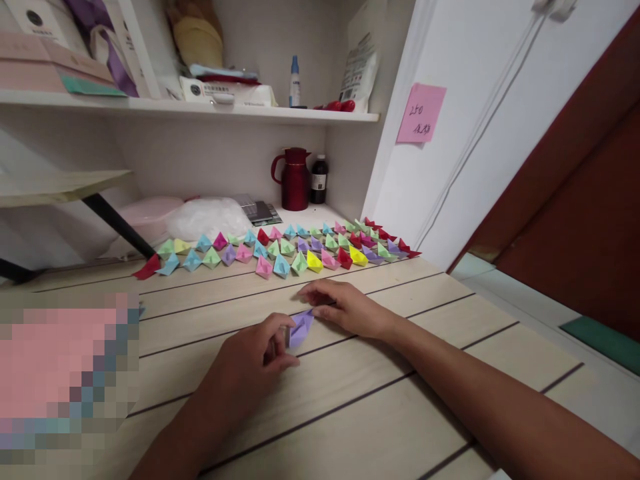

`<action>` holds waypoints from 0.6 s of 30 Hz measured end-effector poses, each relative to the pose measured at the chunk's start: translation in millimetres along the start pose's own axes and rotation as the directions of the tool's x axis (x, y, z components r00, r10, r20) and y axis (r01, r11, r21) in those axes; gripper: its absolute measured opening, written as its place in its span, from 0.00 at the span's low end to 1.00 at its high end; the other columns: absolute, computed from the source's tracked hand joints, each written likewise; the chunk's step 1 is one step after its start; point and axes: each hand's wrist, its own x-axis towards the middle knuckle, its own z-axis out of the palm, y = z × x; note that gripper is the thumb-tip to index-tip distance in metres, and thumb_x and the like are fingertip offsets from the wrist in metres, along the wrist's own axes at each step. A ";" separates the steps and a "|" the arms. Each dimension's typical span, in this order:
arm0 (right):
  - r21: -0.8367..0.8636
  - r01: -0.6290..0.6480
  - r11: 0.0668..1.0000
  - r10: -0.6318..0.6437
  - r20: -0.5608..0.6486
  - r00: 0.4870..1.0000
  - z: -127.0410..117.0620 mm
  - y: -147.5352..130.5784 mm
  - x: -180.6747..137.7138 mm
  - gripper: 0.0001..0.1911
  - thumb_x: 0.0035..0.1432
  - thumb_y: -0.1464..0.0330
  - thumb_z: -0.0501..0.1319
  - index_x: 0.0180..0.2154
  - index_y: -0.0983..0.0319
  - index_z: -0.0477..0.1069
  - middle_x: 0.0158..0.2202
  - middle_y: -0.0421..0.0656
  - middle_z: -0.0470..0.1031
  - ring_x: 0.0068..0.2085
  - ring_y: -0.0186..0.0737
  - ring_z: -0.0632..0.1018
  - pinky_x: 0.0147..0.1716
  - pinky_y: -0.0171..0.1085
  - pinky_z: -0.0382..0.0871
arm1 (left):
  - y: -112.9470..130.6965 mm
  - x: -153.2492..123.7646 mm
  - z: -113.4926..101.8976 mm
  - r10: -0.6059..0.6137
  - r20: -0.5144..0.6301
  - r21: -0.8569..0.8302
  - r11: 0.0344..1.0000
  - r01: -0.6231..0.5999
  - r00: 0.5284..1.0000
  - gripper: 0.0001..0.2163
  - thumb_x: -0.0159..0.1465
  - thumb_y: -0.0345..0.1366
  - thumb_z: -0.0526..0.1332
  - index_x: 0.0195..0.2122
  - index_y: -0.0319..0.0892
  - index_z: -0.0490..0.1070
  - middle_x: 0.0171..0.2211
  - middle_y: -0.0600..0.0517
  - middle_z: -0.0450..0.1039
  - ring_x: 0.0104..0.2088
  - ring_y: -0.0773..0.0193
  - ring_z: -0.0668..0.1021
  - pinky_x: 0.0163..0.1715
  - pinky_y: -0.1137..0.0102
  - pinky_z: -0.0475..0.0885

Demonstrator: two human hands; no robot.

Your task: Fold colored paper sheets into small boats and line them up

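A purple folded paper boat is low over or on the striped wooden table, between my hands. My left hand is curled about the boat's left end, with the index fingertip against the paper and the thumb lower down. At the boat's right tip, my right hand has its thumb touching or almost touching the paper. Its index finger reaches out beyond, apart from the thumb. Farther back, several small paper boats in many colours stand in rows along the table's rear edge.
A blurred-out pink patch covers the left of the table. Behind the rows, a shelf bears a dark red jug, a dark bottle and a white plastic bag. A pink note sticks to the wall.
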 end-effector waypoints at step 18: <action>-0.018 0.005 1.000 -0.004 0.021 1.000 0.6 -5.3 1.8 0.15 0.63 0.66 0.59 0.51 0.59 0.71 0.38 0.43 0.77 0.39 0.39 0.75 0.41 0.36 0.67 | 0.1 -0.7 -4.6 0.184 0.044 0.261 0.947 -0.189 0.982 0.09 0.63 0.33 0.58 0.43 0.51 0.71 0.38 0.56 0.75 0.37 0.62 0.74 0.38 0.68 0.64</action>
